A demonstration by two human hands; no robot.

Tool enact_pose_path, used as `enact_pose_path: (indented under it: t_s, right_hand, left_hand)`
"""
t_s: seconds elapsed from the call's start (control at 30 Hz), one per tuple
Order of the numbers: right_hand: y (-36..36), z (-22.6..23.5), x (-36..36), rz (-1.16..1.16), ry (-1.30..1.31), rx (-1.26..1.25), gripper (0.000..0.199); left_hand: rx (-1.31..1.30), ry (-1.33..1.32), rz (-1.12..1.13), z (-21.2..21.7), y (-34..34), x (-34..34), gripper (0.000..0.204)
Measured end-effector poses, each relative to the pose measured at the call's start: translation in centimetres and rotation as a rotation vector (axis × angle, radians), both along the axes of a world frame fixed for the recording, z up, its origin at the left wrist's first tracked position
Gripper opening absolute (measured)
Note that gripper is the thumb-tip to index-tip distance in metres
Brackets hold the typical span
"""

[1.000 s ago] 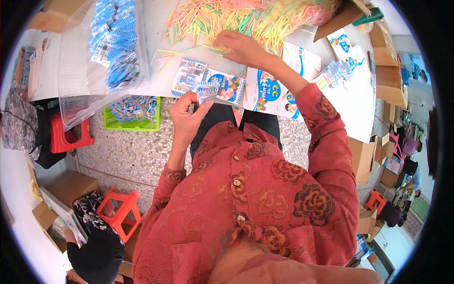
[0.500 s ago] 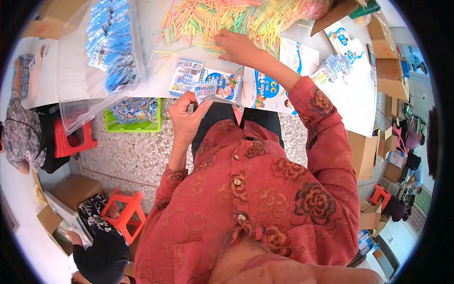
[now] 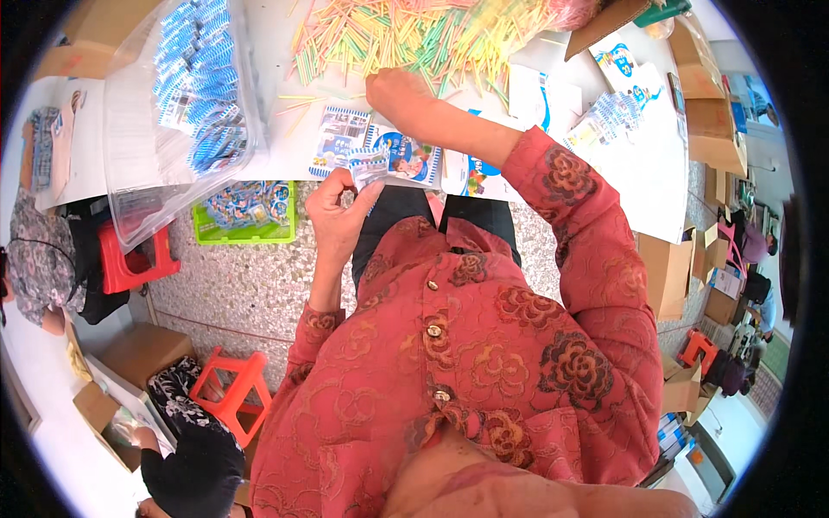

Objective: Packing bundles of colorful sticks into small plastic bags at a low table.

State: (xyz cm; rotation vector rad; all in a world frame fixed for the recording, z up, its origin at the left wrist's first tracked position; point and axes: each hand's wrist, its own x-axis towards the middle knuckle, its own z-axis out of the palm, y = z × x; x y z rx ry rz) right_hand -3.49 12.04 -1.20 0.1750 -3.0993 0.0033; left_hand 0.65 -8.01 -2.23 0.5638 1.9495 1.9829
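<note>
The left hand (image 3: 336, 212) is pinching a small blue-and-white packet (image 3: 370, 164) between thumb and fingers, holding it by the near edge of the table (image 3: 285, 160); a paler flat packet (image 3: 339, 129) and a picture-printed packet (image 3: 413, 161) are lying beside it, close to that edge; the right hand (image 3: 401, 97) is hovering with curled fingers at the near fringe of a heap of coloured sticks (image 3: 371, 39); whether it is gripping anything, I cannot tell; its forearm is crossing a printed sheet (image 3: 473, 180); leftward, a clear tray (image 3: 134, 112) is jutting past the table edge near a green bin (image 3: 246, 234); white tabletop is showing between tray and packets, giving some room; a cardboard flap (image 3: 604, 28) is bounding the far right.
</note>
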Motion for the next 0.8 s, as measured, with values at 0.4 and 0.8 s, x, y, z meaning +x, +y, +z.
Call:
enact_pose_path:
  t_s: [0.4, 0.8]
  right_hand:
    - [0.8, -0.7, 0.6, 0.070, 0.059, 0.028, 0.021]
    - [2.4, -0.8, 1.3, 0.147, 0.085, -0.043, 0.020]
  left_hand:
    - [0.019, -0.014, 0.000, -0.2, 0.1, 0.2, 0.017]
    - [-0.018, 0.019, -0.019, 0.1, 0.2, 0.2, 0.018]
